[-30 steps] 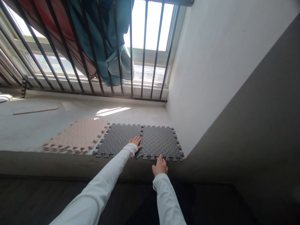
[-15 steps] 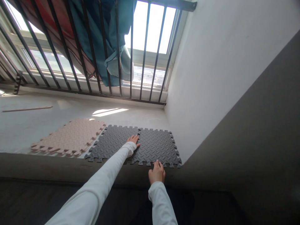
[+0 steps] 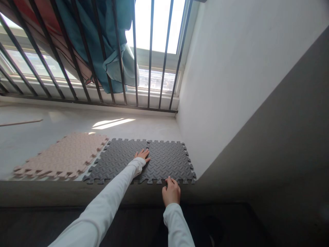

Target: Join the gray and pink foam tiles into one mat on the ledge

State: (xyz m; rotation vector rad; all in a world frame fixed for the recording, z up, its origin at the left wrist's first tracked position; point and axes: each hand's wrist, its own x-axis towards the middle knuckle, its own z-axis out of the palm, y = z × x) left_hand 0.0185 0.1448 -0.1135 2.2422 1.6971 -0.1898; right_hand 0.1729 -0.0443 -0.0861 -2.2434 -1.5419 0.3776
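Observation:
Two dark grey foam mat tiles lie side by side on a pale ledge. My left hand (image 3: 142, 155) rests flat, fingers spread, near the seam between the left grey tile (image 3: 115, 157) and the right grey tile (image 3: 167, 157). At the back of the seam, a small gap shows near the edge teeth. My right hand (image 3: 171, 192) is at the front edge of the right tile, fingers slightly bent and thumb apart, with its fingertips at the rim. To the left, apart from the grey pair, lies a pink foam tile (image 3: 64, 154) with the same toothed edges.
Behind the tiles stands a dark metal railing (image 3: 149, 75) before a window. A blue and reddish curtain (image 3: 102, 44) hangs behind its bars. A white wall (image 3: 218, 85) bounds the ledge on the right. A thin strip (image 3: 22, 122) lies at the far left of the ledge (image 3: 59, 118).
The view has shifted, so the ledge, railing and tiles appear farther left. My left hand stays on the grey tiles near the seam, and my right hand stays at the front edge.

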